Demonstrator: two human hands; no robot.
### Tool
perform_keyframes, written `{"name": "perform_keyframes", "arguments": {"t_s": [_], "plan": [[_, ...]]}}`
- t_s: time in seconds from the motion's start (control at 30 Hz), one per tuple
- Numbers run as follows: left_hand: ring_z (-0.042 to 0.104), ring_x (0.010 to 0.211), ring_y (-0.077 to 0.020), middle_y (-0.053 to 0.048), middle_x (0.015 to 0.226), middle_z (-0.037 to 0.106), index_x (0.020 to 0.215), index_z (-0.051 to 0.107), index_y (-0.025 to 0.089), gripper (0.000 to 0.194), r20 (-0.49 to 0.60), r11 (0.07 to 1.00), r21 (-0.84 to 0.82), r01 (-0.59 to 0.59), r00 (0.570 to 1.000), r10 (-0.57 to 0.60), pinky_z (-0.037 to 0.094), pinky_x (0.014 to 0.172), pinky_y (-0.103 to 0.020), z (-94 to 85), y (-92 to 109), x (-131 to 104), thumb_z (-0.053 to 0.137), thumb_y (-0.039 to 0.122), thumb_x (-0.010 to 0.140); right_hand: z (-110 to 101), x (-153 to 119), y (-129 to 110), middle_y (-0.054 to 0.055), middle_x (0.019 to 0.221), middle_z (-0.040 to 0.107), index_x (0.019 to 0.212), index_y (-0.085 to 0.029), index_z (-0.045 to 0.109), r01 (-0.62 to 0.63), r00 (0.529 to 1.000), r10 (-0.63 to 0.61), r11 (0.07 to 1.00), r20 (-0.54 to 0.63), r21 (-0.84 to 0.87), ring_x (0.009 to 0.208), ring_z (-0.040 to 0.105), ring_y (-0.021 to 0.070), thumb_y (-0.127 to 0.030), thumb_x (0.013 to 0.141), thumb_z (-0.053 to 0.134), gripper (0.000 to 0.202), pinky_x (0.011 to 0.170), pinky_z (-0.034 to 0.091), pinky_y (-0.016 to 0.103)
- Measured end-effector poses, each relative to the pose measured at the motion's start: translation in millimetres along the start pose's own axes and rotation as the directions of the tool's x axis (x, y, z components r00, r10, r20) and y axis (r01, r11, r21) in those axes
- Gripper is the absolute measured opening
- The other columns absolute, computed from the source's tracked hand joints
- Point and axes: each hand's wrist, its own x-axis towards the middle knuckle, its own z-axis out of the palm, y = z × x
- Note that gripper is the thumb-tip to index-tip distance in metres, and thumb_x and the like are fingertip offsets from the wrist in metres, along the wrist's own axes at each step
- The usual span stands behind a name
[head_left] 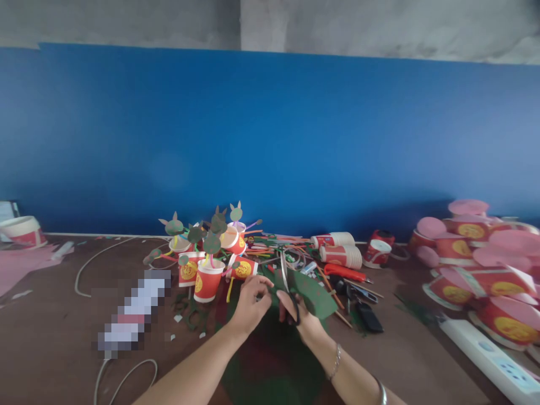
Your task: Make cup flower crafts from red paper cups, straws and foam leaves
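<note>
My right hand (295,312) is closed around a pair of scissors (284,274), its fingers at the dark handles and the blades pointing up and away. A sheet of green paper (314,293) spreads beside and behind that hand; whether the fingers also touch it I cannot tell. Just left of the scissors, my left hand (254,302) has its thumb and fingers drawn together in a pinch. Anything between those fingertips is too small to make out. Red paper cups with green paper animal heads (210,278) stand beyond my left hand, and one such cup lies tipped over.
Stacked paper cups (341,256), a red-handled tool (345,273) and a black key fob (369,316) lie at right. Cups with pink paper discs (458,242) and a power strip (491,354) sit farther right. Colored strips (274,243) lie before the blue wall panel (270,140).
</note>
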Motion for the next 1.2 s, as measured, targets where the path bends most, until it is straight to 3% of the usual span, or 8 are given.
{"name": "perform_keyframes", "arguments": {"t_s": [0.2, 0.3, 0.4, 0.5, 0.6, 0.73, 1.0, 1.2], "plan": [[0.052, 0.084, -0.0214, -0.004, 0.079, 0.061, 0.043, 0.036, 0.018, 0.024, 0.076, 0.988, 0.151, -0.043, 0.997, 0.031, 0.035, 0.079, -0.035, 5.3, -2, -3, 0.051, 0.005, 0.057, 2, 5, 9, 0.001, 0.046, 0.050, 0.044, -0.021, 0.048, -0.068, 0.997, 0.064, 0.983, 0.033, 0.172, 0.047, 0.044, 0.0134, -0.067, 0.079, 0.038, 0.059, 0.051, 0.035, 0.028], [0.051, 0.079, -0.0182, -0.002, 0.075, 0.056, 0.051, 0.039, 0.019, 0.020, 0.016, 0.998, 0.038, -0.044, 0.999, 0.043, 0.037, 0.074, -0.031, 4.9, -4, -4, 0.049, 0.003, 0.057, 2, 4, 5, 0.000, 0.044, 0.048, 0.044, -0.020, 0.047, -0.048, 0.998, 0.038, 0.977, 0.053, 0.207, 0.045, 0.043, 0.0118, -0.065, 0.078, 0.044, 0.056, 0.047, 0.034, 0.025], [0.051, 0.076, -0.0151, -0.001, 0.081, 0.054, 0.075, 0.051, 0.019, 0.012, -0.104, 0.986, -0.163, 0.038, 0.993, -0.055, 0.039, 0.070, -0.026, 2.6, -3, -5, 0.051, 0.010, 0.068, 0, 2, 0, -0.001, 0.041, 0.046, 0.043, -0.019, 0.048, -0.038, 0.995, 0.018, 0.981, 0.103, 0.191, 0.043, 0.042, 0.0107, -0.061, 0.078, 0.047, 0.054, 0.045, 0.032, 0.023], [0.053, 0.078, -0.0145, -0.002, 0.087, 0.056, 0.100, 0.054, 0.019, 0.023, -0.169, 0.958, -0.273, 0.093, 0.975, -0.143, 0.041, 0.071, -0.025, 0.9, -3, -3, 0.053, 0.023, 0.077, -1, 0, -5, -0.002, 0.040, 0.046, 0.041, -0.019, 0.049, -0.044, 0.975, 0.013, 0.990, 0.223, 0.136, 0.043, 0.042, 0.0098, -0.057, 0.077, 0.050, 0.053, 0.046, 0.033, 0.022], [0.052, 0.066, -0.0130, -0.001, 0.073, 0.057, 0.087, 0.061, 0.017, 0.020, -0.116, 0.951, -0.275, 0.142, 0.977, -0.179, 0.041, 0.063, -0.022, 0.7, -5, -1, 0.055, 0.033, 0.078, -1, -2, -9, -0.002, 0.039, 0.046, 0.039, -0.018, 0.048, -0.048, 0.960, 0.023, 0.995, 0.278, 0.086, 0.043, 0.042, 0.0093, -0.055, 0.076, 0.053, 0.052, 0.046, 0.033, 0.022], [0.046, 0.054, -0.0106, 0.002, 0.057, 0.052, 0.070, 0.060, 0.015, 0.021, -0.121, 0.951, -0.265, 0.158, 0.973, -0.195, 0.036, 0.052, -0.020, 1.6, -7, 1, 0.058, 0.035, 0.076, 3, 2, -7, -0.005, 0.037, 0.048, 0.053, -0.019, 0.046, -0.084, 0.988, 0.052, 0.971, 0.145, 0.226, 0.036, 0.040, 0.0083, -0.056, 0.067, 0.064, 0.043, 0.038, 0.026, 0.020], [0.042, 0.054, -0.0084, 0.004, 0.059, 0.047, 0.064, 0.053, 0.015, 0.020, -0.014, 0.965, -0.206, 0.159, 0.986, -0.166, 0.034, 0.052, -0.020, 4.8, -6, -1, 0.064, 0.030, 0.071, 1, 11, 1, -0.005, 0.042, 0.049, 0.070, -0.018, 0.052, 0.084, 0.978, 0.005, 0.908, -0.210, 0.411, 0.038, 0.042, 0.0091, -0.053, 0.069, 0.064, 0.037, 0.039, 0.028, 0.020], [0.054, 0.063, -0.0127, -0.001, 0.067, 0.059, 0.076, 0.058, 0.015, 0.018, -0.039, 0.903, -0.393, 0.176, 0.978, -0.207, 0.043, 0.061, -0.024, 7.8, -3, -4, 0.061, 0.033, 0.076, 1, 11, -2, -0.004, 0.048, 0.052, 0.090, -0.016, 0.057, 0.101, 0.980, -0.015, 0.896, -0.197, 0.433, 0.043, 0.046, 0.0102, -0.048, 0.072, 0.064, 0.037, 0.040, 0.030, 0.020]]}}
